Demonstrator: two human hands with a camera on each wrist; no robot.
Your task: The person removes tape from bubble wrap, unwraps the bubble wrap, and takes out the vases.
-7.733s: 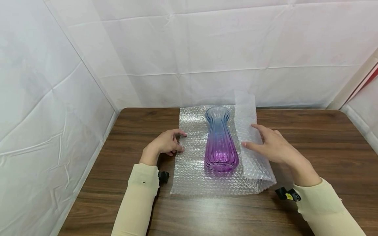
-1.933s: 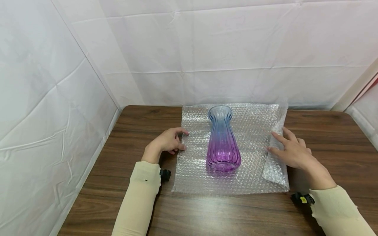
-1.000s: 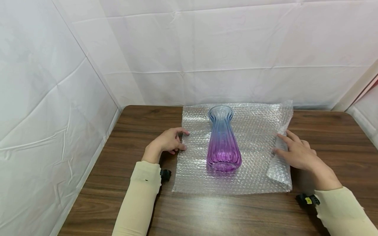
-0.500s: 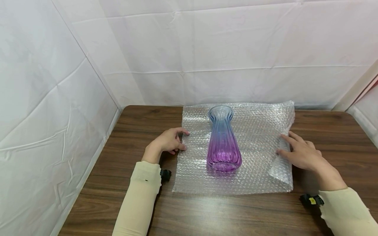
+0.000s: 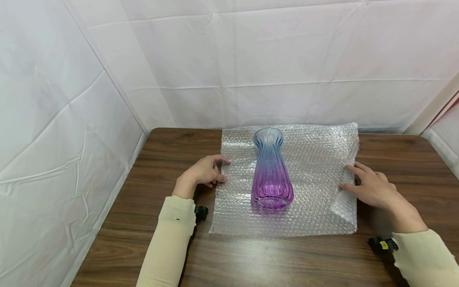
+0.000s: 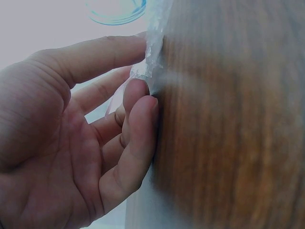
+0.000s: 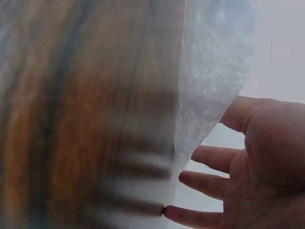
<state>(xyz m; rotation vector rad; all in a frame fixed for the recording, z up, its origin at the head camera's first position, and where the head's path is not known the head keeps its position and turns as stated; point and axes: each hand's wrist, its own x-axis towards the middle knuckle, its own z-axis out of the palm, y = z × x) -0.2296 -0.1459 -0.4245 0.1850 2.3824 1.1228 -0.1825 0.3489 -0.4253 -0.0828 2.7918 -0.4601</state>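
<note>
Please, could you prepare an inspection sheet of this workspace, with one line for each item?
Surface: dark wood-grain table.
Job's things: blue-to-purple vase lying on its side, mouth away from the person, on bubble wrap.
Clutter: nothing seen.
Hands: left hand touches the wrap's left edge; right hand touches its curled right edge.
Cables: nothing seen.
Surroundings: creased white cloth behind and at the left.

I've got a brown wood table (image 5: pixel 129 207), streaky grain, rounded far corners, glare toward the near side. Back sheet (image 5: pixel 272 48) behind it: white, creased. Left sheet (image 5: pixel 53 119) white too, wrinkled. Far right I see a pale slanted post (image 5: pixel 438 102), red strip (image 5: pixel 453 102) alongside, white right sheet (image 5: pixel 446 135) below.
</note>
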